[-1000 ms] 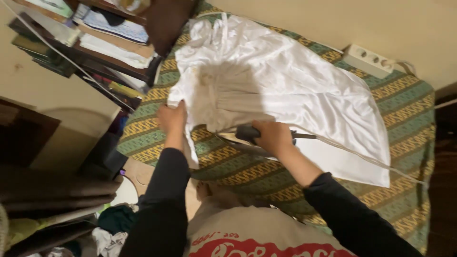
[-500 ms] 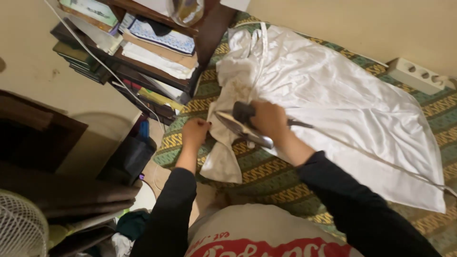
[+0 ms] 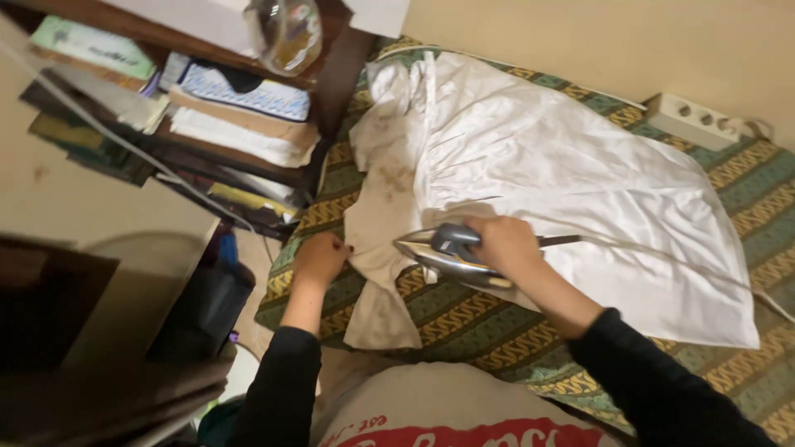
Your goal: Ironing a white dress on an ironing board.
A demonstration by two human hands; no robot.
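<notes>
The right hand [image 3: 505,246] has its fingers wrapped tight around the dark handle of an iron [image 3: 447,257], whose shiny soleplate lies on the near edge of a white satin garment [image 3: 563,182] spread over a green and yellow patterned cloth [image 3: 464,319] that covers the ironing surface. The left hand [image 3: 319,258] has its fingers closed on the garment's hanging left corner, pinching the fabric just beside the iron's pointed tip. The likely trouble is heat: satin could scorch or glaze if the iron sits in one spot, and brownish marks already show on the gathered part near the top left. The left fingers are near enough to the tip that a forward push could burn them. The iron's cord [image 3: 662,257] trails across the garment to the right, where it could drag fresh creases or snag. A white power strip [image 3: 691,122] lies at the far edge by the wall. To the left a crowded wooden shelf [image 3: 207,132] of books and folded cloth stands hard against the cloth's edge, leaving little room on that side.
</notes>
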